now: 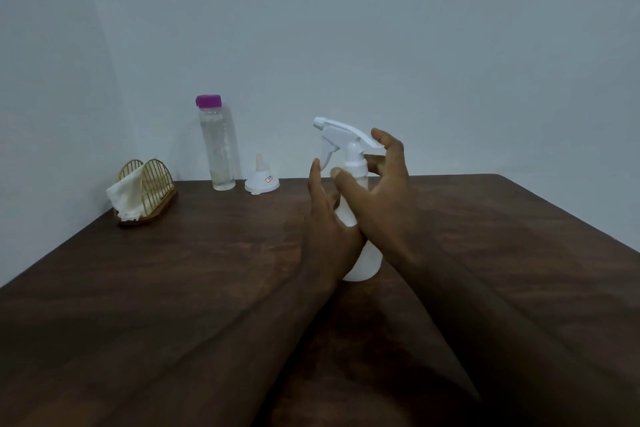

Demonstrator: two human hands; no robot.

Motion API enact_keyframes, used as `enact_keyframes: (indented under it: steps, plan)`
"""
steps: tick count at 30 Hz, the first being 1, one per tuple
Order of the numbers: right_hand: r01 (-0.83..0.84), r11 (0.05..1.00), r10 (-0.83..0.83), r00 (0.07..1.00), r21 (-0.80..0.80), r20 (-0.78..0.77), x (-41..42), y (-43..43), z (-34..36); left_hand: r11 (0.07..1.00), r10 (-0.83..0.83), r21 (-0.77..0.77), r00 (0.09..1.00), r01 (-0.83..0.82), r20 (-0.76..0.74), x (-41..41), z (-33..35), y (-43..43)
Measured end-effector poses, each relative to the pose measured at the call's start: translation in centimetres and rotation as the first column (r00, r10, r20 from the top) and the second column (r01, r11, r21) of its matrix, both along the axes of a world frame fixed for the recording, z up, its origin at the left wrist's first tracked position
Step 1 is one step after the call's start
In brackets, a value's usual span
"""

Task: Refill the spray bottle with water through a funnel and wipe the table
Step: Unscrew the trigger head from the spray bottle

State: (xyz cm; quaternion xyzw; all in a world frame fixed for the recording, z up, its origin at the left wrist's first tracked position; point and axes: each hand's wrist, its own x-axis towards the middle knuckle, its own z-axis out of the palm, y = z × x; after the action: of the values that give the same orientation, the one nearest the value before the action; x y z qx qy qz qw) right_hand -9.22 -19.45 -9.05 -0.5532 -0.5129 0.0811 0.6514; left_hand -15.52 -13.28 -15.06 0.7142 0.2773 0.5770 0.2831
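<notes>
A white translucent spray bottle [360, 263] with a white trigger head [341, 133] stands upright at the middle of the dark wooden table [173, 288]. My left hand [329, 222] holds its body from the left, thumb pointing up and fingers hidden behind it. My right hand [384, 191] curls round the white collar below the trigger head, thumb in front and fingers behind. A clear water bottle [218, 146] with a purple cap stands at the back left. Beside it a small white funnel [261, 178] sits upside down, spout up.
A gold wire holder [149, 191] on a wooden base stands at the table's far left corner with a white cloth [126, 196] hanging from it. A plain wall runs behind the table and along its left edge.
</notes>
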Motion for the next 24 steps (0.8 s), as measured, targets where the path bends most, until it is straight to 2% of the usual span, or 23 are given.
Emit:
enact_keyframes:
  steps: [5,11,17,22,24]
  plan:
    - [0.086,0.996,-0.086,0.996,0.022,-0.002,0.2,0.0,0.0,1.0,0.019,-0.009,1.0,-0.019,0.01,0.0,-0.3,0.1]
    - [-0.016,1.0,0.015,0.998,-0.013,-0.057,0.1,-0.1,0.3,1.0,0.025,-0.015,1.0,-0.026,-0.009,-0.2,0.1,-0.3]
    - [0.093,0.996,-0.093,0.995,0.0,-0.023,0.2,-0.2,0.5,0.997,0.02,-0.073,0.999,-0.023,-0.032,-0.3,0.5,-0.6]
    - [0.06,0.996,-0.063,0.996,-0.059,-0.061,0.7,-0.7,1.9,0.992,0.055,-0.11,0.998,-0.06,-0.043,-0.5,0.8,-1.3]
    - [0.056,0.998,-0.058,0.996,-0.032,-0.073,0.9,-0.8,3.0,0.991,0.077,-0.104,0.993,-0.086,-0.085,-0.6,0.9,-1.4]
